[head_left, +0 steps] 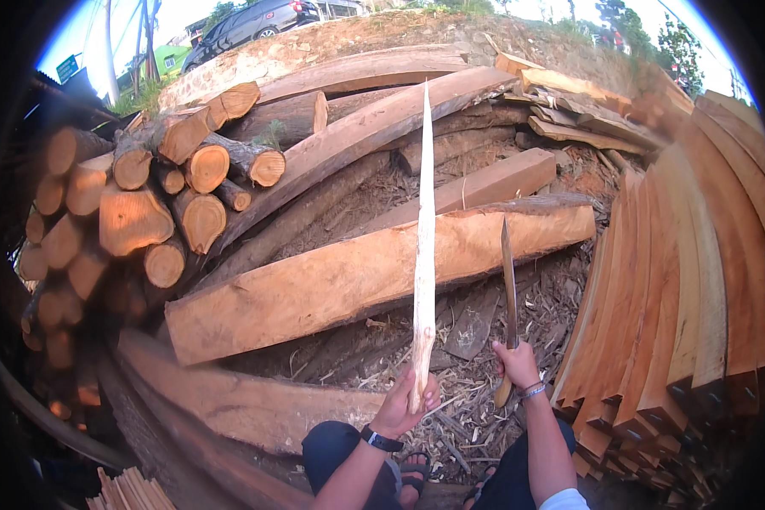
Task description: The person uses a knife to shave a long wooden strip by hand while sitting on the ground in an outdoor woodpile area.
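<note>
My left hand (397, 406) is closed round the lower end of a long pale wooden stake (425, 255). The stake stands upright in front of me, stripped of bark and narrowing to a sharp tip at the top. In my right hand (518, 365) is a machete (509, 285), its dark blade pointing up and the end of its wooden handle (503, 392) showing below my fist. Blade and stake are apart. Behind both lies a thick sawn timber slab (340, 285) across the ground.
Cut logs (204, 170) are stacked at the left. Sawn boards (654, 289) lean in a row at the right. Wood shavings (459, 425) litter the ground by my sandalled feet (414, 472). More long beams (357, 136) lie farther back, below a bank with a parked car (251, 25).
</note>
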